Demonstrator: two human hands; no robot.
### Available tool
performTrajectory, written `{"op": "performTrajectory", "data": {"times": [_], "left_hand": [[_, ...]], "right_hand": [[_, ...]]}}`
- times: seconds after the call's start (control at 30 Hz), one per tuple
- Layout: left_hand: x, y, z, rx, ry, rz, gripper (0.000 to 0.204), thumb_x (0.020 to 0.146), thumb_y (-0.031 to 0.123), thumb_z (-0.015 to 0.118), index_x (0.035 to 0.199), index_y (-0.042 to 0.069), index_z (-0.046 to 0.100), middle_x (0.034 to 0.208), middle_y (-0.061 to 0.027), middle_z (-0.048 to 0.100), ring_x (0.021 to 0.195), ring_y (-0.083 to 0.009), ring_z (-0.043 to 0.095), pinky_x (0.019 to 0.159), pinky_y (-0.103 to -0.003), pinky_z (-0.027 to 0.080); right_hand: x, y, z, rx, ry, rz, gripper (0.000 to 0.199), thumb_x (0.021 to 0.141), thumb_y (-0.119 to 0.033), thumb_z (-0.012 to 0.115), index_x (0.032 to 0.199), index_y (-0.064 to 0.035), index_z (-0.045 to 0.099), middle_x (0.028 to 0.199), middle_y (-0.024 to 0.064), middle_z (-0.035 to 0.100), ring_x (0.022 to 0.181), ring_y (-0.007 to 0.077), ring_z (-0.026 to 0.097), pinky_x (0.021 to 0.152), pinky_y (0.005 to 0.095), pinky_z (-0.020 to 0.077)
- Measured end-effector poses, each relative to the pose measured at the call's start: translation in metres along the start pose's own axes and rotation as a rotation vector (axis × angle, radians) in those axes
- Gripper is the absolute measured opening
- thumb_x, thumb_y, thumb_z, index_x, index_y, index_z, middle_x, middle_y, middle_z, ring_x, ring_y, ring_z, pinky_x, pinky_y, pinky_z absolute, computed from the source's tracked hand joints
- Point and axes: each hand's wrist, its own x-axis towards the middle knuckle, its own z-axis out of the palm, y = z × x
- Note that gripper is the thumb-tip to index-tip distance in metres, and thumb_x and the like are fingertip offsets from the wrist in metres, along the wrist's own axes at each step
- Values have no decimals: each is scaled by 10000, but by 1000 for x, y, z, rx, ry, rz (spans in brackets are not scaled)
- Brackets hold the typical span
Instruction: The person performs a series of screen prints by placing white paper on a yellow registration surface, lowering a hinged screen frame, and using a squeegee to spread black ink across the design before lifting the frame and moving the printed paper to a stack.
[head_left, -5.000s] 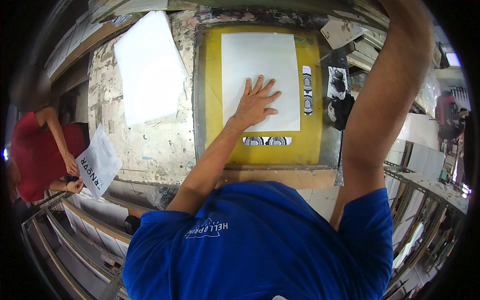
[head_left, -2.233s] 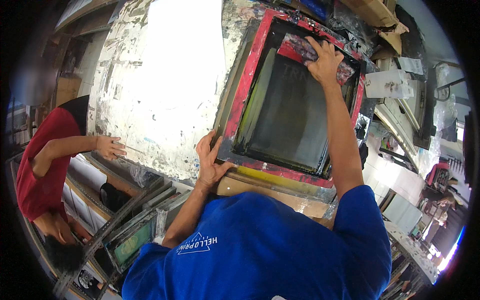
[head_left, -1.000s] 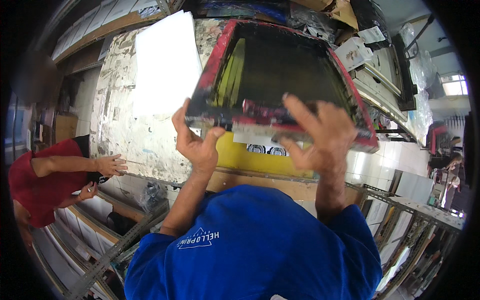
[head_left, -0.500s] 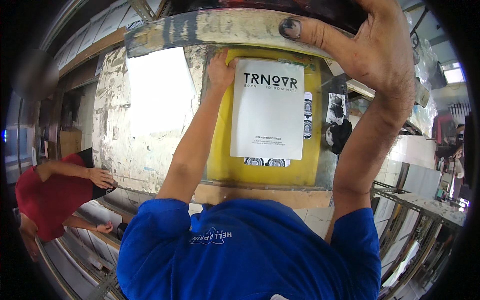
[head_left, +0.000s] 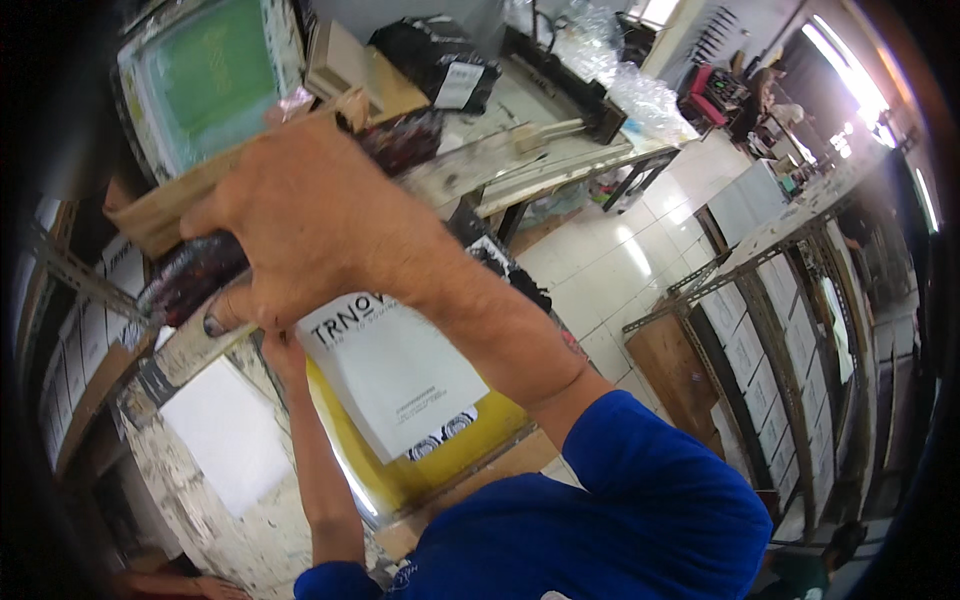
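1. Since half a second ago the view has swung to the person's right and tilted, so the wooden-framed printing screen with ink-stained edges (head_left: 300, 190) now slants across the upper left, where it then ran level along the top edge.
2. Raised above the table, the screen is held by the right hand (head_left: 300, 215), whose fingers curl over the frame's edge with the thumb tucked beneath (the nail is dark with ink).
3. Under the lifted frame lies the white rectangular paper sheet printed with black lettering (head_left: 395, 370), flat on a yellow printing pad (head_left: 440, 460) and tilted with the view.
4. At the sheet's upper left corner sits the left hand (head_left: 285, 350); the frame and the right hand cover most of it, so I cannot tell whether its fingers are spread or pinching, though it appears to touch the paper's edge.
5. A blank white sheet (head_left: 230, 435) lies to the left of the pad on the paint-spattered worktable (head_left: 200, 510), apart from the printed one.
6. A second screen with a green mesh (head_left: 205, 75) stands at the upper left, behind the raised frame.
7. Beyond it, a long cluttered bench (head_left: 550, 140) carries a black bag and clear plastic wrap.
8. To the right, pale floor tiles (head_left: 620, 270) run toward metal shelving (head_left: 780, 330) holding stacked white sheets.
9. Another person's hand (head_left: 210, 587) shows at the bottom left edge.
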Motion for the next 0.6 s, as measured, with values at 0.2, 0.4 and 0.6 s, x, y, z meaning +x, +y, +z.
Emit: {"op": "performTrajectory", "data": {"times": [0.2,0.4,0.6], "left_hand": [[-20,38,-67,-151,176,-135,119,977,84,663,928,-18,628,821,-50,619,779,-136,544,734,-306,471],[-68,4,-209,-162,474,-254,97,964,71,682,951,-23,658,872,-33,648,821,-122,567,781,-280,480],[-149,-37,-334,-99,768,-333,66,987,79,684,968,18,670,901,-2,653,823,-82,555,764,-254,459]], "right_hand": [[1,-2,-1,89,40,-1,584,652,-524,831,1091,-139,800,823,153,745,835,350,724,849,454,533],[3,-10,-4,90,-38,38,593,643,-300,901,1189,-110,769,1019,156,780,936,269,764,875,356,572],[4,-7,-10,141,-114,35,581,703,-148,835,1265,-55,722,1050,156,778,941,186,739,919,314,543]]}}
